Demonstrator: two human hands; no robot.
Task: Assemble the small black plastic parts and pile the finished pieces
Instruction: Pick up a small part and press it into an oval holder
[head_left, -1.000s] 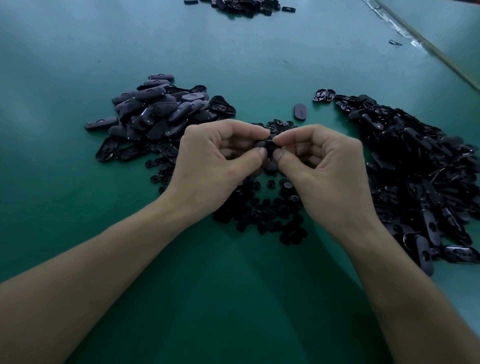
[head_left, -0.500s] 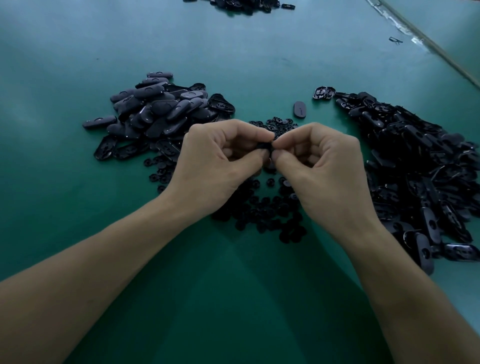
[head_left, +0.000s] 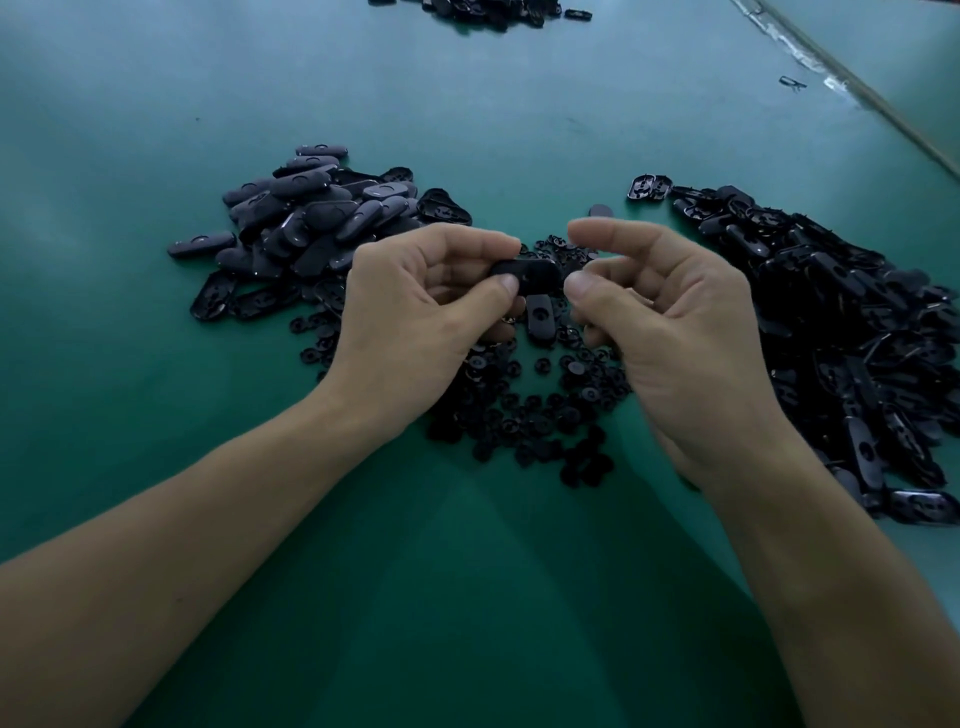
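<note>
Oval piece (head_left: 527, 274), pinched by left hand (head_left: 415, 317); right hand (head_left: 675, 332) at 3 o'clock hung loosely curled, empty; one-ended pinch risked a drop among loose round parts (head_left: 524, 415).

Setting: small-parts assembly workshop, shown by a broad green table (head_left: 156, 104) bearing sorted bulk heaps of identical black plastic pieces: oval caps (head_left: 311, 218) left, shells (head_left: 831, 322) right, round clips (head_left: 535, 410) centre.
</note>
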